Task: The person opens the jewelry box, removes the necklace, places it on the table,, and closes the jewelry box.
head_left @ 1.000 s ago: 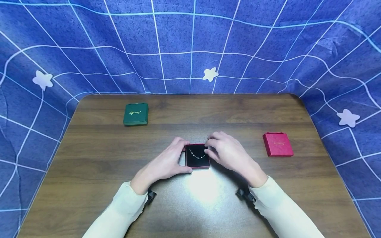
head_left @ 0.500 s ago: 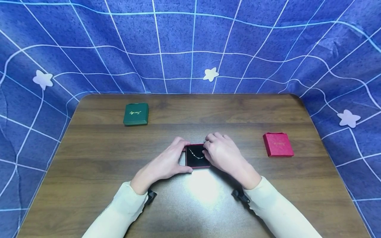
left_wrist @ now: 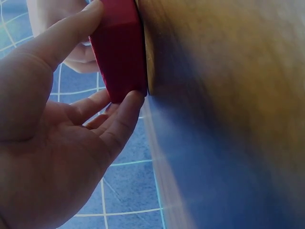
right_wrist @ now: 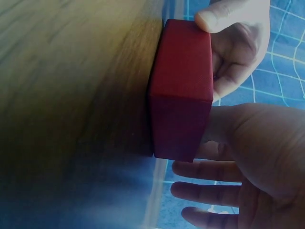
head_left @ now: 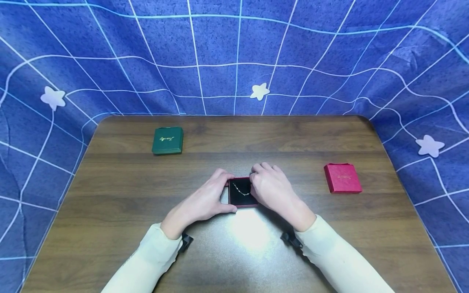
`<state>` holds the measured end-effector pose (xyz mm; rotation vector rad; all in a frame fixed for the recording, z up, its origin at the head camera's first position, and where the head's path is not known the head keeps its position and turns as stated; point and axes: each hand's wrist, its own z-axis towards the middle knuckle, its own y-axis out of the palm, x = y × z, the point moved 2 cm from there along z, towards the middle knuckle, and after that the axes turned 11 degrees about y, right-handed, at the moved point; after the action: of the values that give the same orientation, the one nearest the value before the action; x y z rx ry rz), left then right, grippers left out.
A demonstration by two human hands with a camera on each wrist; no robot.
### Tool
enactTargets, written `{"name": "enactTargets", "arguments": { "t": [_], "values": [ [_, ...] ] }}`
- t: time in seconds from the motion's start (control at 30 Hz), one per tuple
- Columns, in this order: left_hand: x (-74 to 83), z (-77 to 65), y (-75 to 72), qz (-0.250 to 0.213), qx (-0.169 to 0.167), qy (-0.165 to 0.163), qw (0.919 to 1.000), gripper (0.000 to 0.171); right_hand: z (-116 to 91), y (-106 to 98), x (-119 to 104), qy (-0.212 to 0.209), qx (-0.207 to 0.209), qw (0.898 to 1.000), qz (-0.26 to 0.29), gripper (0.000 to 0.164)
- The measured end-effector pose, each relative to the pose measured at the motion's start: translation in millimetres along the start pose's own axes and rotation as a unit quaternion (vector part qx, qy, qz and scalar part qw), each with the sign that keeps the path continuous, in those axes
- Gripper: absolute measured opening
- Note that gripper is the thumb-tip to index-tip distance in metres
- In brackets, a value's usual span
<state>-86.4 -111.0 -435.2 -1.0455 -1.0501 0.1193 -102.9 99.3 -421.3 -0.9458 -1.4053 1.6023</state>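
Observation:
A shallow red jewelry box (head_left: pixel 243 206) with a black insert sits on the table, its inside facing up. A thin silvery necklace (head_left: pixel 239 191) curves across the insert. My left hand (head_left: pixel 209 195) grips the box from the left, thumb at the near edge and fingers at the far corner. Over the box's right side bends my right hand (head_left: pixel 272 189), thumb and forefinger at the necklace's right end. Their tips are hidden, so a pinch cannot be made out. In the right wrist view, the other fingers (right_wrist: pixel 205 193) of that hand stretch out straight past the red box (right_wrist: pixel 181 90).
On the wooden table (head_left: pixel 128 195), a green box (head_left: pixel 167 141) with gold lettering lies at the back left. A red lid-like square (head_left: pixel 342 178) with gold lettering lies to the right. Behind the table hangs a blue cloth (head_left: pixel 216 49) with white lines and stars.
My right hand has shifted a little left over the box, covering more of the necklace's right end. The left hand and the box have stayed put.

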Motion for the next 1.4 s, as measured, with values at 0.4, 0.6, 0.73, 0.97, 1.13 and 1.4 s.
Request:
{"name": "enactTargets", "arguments": {
  "t": [0.4, 0.6, 0.73, 0.97, 1.13, 1.4],
  "values": [
    [0.3, -0.6, -0.4, 0.002, 0.001, 0.001, 1.0, 0.086, 3.1, 3.1, 1.2, 0.007, -0.004, 1.0, 0.025, 0.005],
    [0.5, -0.8, -0.2, 0.0, 0.001, -0.002, 1.0, 0.086, 4.0, 4.9, 1.1, -0.004, 0.016, 1.0, 0.023, 0.005],
    [-0.1, -0.9, 0.1, 0.0, 0.003, -0.001, 1.0, 0.086, 3.8, 6.2, 1.8, -0.017, 0.038, 0.999, 0.025, 0.004],
    [-0.4, -0.5, -0.5, 0.005, 0.006, 0.009, 0.9999, 0.085, 2.7, 3.0, 6.0, -0.031, 0.056, 0.996, 0.058, 0.003],
    [-0.2, -0.2, -1.0, 0.004, 0.006, 0.009, 0.9999, 0.084, 1.6, -2.5, 9.7, -0.058, 0.086, 0.991, 0.083, 0.006],
    [0.2, -0.9, -1.2, 0.011, 0.007, 0.005, 0.9999, 0.084, -0.2, -7.4, 14.8, -0.081, 0.061, 0.985, 0.14, 0.013]
  ]
}}
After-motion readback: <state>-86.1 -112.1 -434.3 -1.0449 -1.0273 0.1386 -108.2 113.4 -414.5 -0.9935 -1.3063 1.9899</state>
